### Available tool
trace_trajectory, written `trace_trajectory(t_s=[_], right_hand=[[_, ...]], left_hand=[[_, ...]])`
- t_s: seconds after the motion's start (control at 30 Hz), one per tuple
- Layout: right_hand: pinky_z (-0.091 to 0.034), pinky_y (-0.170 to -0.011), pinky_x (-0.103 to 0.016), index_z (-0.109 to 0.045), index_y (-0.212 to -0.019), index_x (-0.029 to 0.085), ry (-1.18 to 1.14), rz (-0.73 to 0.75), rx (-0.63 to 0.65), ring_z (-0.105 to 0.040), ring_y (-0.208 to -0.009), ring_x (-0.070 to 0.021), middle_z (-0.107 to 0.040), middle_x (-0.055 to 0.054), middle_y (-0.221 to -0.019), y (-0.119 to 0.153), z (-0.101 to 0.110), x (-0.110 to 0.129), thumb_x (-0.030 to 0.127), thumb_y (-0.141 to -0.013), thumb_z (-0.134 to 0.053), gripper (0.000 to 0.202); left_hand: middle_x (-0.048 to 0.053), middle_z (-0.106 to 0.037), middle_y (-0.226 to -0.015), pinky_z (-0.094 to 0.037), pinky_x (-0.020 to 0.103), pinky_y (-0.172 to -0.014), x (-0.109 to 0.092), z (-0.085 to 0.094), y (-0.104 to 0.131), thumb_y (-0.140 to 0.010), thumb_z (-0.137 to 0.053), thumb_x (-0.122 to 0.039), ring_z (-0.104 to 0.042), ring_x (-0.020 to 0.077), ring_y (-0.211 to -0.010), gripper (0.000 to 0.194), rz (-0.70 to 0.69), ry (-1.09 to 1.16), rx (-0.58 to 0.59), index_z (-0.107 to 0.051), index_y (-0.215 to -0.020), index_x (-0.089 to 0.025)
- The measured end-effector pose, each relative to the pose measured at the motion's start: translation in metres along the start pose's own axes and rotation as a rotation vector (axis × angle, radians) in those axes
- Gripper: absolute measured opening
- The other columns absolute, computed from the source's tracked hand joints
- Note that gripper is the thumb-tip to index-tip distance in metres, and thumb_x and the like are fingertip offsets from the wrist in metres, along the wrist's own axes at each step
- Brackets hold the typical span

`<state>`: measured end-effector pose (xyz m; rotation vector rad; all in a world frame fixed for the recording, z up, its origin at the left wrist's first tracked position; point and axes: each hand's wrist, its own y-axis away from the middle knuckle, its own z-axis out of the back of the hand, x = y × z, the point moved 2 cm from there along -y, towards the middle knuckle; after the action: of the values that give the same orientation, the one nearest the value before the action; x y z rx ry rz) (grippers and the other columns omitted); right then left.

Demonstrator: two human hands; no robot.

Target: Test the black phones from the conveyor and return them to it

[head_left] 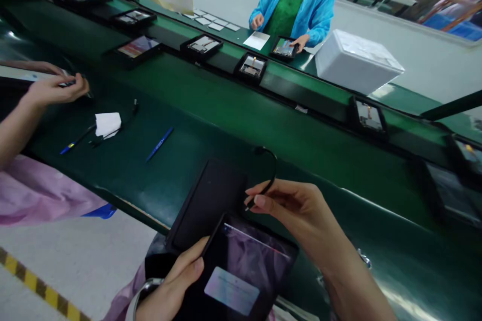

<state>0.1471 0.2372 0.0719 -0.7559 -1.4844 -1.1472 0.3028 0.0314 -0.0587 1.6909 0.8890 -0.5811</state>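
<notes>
Black tablet (241, 271) long axis toward belt | left hand (176, 286) grips edge | right hand (297, 210) pinches cable (269, 170)

Dim greenish cast, overhead glare streaking the green belt (233, 110), wide-angle bending at edges, slightly soft focus

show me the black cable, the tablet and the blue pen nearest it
black cable (271, 168), head view, top of its curved loop
tablet (244, 266), head view, middle of its screen
blue pen (159, 144), head view, mid barrel
</notes>
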Motion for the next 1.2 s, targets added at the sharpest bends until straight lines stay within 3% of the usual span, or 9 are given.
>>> trace_trajectory(t_s=[0.23,0.37,0.57,0.7,0.93,1.1,1.2], right_hand=[[-0.056,-0.075,-0.014,-0.076,-0.099,0.024,-0.09,-0.001,0.08,-0.073,-0.086,-0.0108,-0.077,-0.003,-0.091,0.003,-0.009,-0.002,0.03,-0.086,-0.074,0.014],[-0.056,-0.074,-0.013,-0.076,-0.097,0.023,-0.09,0.005,0.085,-0.073,-0.085,-0.0105,-0.077,-0.003,-0.089,0.004,-0.011,-0.001,0.027,-0.086,-0.074,0.012],[-0.056,-0.075,-0.014,-0.076,-0.098,0.024,-0.094,-0.011,0.089,-0.073,-0.086,-0.0112,-0.077,-0.003,-0.09,0.007,-0.012,-0.001,0.028,-0.086,-0.074,0.013],[-0.054,-0.075,-0.011,-0.076,-0.099,0.025,-0.053,-0.003,0.092,-0.073,-0.086,-0.0093,-0.077,-0.001,-0.089,0.005,-0.014,-0.003,0.029,-0.087,-0.073,0.013],[-0.053,-0.073,-0.012,-0.076,-0.091,0.022,-0.033,-0.126,0.076,-0.073,-0.085,-0.0107,-0.077,-0.003,-0.089,0.01,-0.017,-0.015,0.036,-0.083,-0.077,0.016],[-0.055,-0.08,-0.017,-0.072,-0.098,0.019,0.007,-0.138,0.14,-0.073,-0.095,-0.0144,-0.077,-0.007,-0.097,0.001,-0.009,-0.012,0.038,-0.084,-0.075,0.024],[-0.06,-0.084,-0.027,-0.061,-0.126,0.018,-0.059,-0.17,0.186,-0.072,-0.101,-0.0194,-0.073,-0.011,-0.113,-0.027,-0.002,0.002,0.048,-0.082,-0.075,0.055]], left_hand=[[-0.001,-0.066,-0.137,-0.019,0.046,-0.126,-0.025,-0.009,0.011,-0.069,-0.072,-0.072,-0.043,0.0335,-0.142,0.056,0.044,0.02,-0.074,-0.075,-0.113,-0.037],[0.002,-0.064,-0.139,-0.022,0.045,-0.125,-0.026,-0.008,0.012,-0.071,-0.07,-0.073,-0.045,0.0336,-0.14,0.06,0.031,0.001,-0.052,-0.075,-0.116,-0.033],[0.0,-0.067,-0.136,-0.022,0.05,-0.125,-0.026,-0.008,0.012,-0.07,-0.071,-0.072,-0.047,0.0349,-0.138,0.054,0.024,0.013,-0.055,-0.076,-0.112,-0.038],[0.001,-0.067,-0.136,-0.023,0.047,-0.125,-0.026,-0.008,0.013,-0.071,-0.071,-0.072,-0.047,0.0341,-0.139,0.056,0.024,0.009,-0.066,-0.076,-0.113,-0.035],[-0.003,-0.064,-0.14,-0.034,0.042,-0.122,-0.02,-0.01,0.017,-0.075,-0.069,-0.07,-0.046,0.0311,-0.141,0.054,0.048,-0.061,-0.073,-0.073,-0.118,-0.039],[-0.003,-0.059,-0.145,-0.031,0.041,-0.123,-0.01,-0.005,0.005,-0.082,-0.063,-0.067,-0.046,0.03,-0.141,0.052,0.0,-0.116,0.058,-0.067,-0.126,-0.038],[-0.003,-0.057,-0.146,-0.028,0.044,-0.124,-0.008,-0.004,-0.002,-0.086,-0.06,-0.064,-0.046,0.0297,-0.141,0.051,-0.023,-0.169,0.196,-0.063,-0.13,-0.039]])
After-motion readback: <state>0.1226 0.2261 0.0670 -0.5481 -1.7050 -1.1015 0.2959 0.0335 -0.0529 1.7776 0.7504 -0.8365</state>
